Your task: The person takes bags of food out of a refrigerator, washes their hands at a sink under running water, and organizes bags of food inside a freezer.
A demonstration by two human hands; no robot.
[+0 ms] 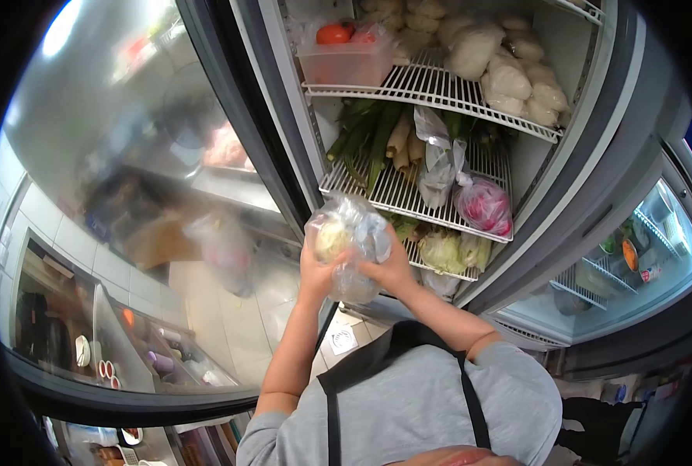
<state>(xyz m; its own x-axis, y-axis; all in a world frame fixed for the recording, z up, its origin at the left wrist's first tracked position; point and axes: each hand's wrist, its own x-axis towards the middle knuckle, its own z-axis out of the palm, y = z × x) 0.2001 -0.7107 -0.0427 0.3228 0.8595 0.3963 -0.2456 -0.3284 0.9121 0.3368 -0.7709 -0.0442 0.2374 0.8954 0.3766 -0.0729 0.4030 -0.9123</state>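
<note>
A crumpled clear plastic bag (pixel 351 229) with something round and pale yellow inside is held between my two hands, in front of the open fridge. What the pale thing is, I cannot make out through the plastic. My left hand (pixel 319 266) grips the bag from the left, its thumb lying across the front. From the right, my right hand (pixel 389 268) closes on the same bag, thumb pointing inward. Just beyond the bag, the middle wire shelf (pixel 346 185) bears long green vegetables (pixel 369 140) and a bag of pink contents (pixel 482 205).
Bagged pale round items (pixel 509 74) and a plastic tub (pixel 346 62) with red contents fill the upper shelf. Leafy greens (pixel 445 252) lie on the lower shelf. The fridge's glass door (pixel 229 233) stands open on the left. Another glass-fronted fridge (pixel 618 264) is at the right.
</note>
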